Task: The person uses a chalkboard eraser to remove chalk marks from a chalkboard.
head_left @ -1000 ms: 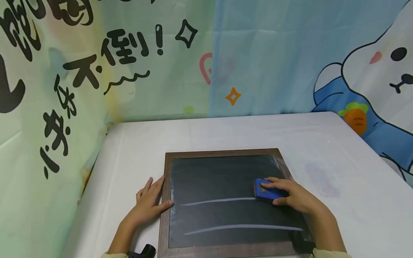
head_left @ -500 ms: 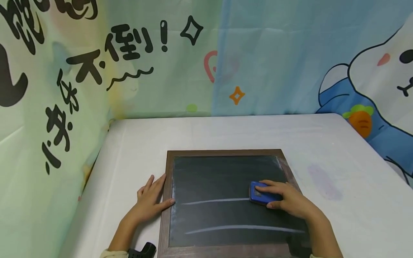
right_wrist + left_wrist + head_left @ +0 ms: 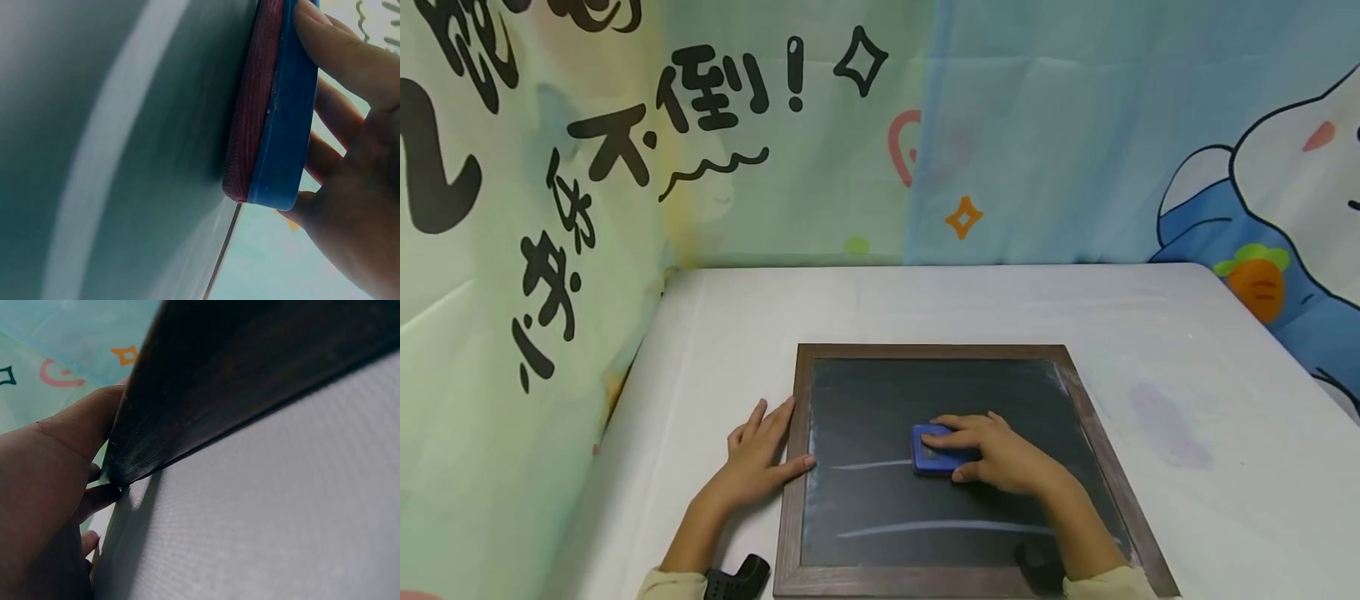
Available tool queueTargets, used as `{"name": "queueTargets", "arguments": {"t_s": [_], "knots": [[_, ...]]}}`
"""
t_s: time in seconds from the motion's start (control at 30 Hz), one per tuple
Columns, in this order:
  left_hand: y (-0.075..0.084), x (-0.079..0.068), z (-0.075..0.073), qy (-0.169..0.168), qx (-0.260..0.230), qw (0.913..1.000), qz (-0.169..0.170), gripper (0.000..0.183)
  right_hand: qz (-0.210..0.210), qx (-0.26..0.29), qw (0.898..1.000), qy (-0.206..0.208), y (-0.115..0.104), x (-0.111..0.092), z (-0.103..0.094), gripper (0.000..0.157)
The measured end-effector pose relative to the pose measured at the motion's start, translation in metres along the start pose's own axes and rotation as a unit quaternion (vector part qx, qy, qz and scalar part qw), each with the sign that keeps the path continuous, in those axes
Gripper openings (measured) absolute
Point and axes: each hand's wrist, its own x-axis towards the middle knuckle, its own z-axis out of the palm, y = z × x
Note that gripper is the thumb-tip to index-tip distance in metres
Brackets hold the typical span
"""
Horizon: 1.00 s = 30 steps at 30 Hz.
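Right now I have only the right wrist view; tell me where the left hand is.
Observer: The left hand is at the left side of the wooden frame, with its thumb over it.
Operator: My view shows one broad chalk streak. Report any other.
Observer: There is another: a shorter chalk line runs left from the eraser.
Operator: Now tell me whereabouts on the blackboard the eraser sits.
Observer: Near the middle, by the head view.
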Motion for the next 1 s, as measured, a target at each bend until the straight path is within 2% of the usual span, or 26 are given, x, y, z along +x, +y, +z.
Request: {"name": "queueTargets", "arguments": {"t_s": [0.27,0.63,0.87,1.0], "knots": [[0.0,0.001,-0.004,0.003,0.001,1.0,-0.002,0.085,-0.008,-0.012,1.0,-0.015,-0.026,0.025,0.011,0.05],[0.001,0.0,0.002,0.01,-0.002,0.9999,0.004,0.082,-0.017,-0.031,0.999,-0.041,-0.058,0.049,0.03,0.051],[0.003,-0.002,0.003,0.027,0.007,0.9994,0.023,0.068,-0.031,-0.059,0.997,-0.045,-0.079,0.058,0.041,0.052],[0.003,-0.004,0.004,0.034,0.005,0.9991,0.025,0.061,-0.026,-0.079,0.995,-0.049,-0.086,0.059,0.043,0.052]]}}
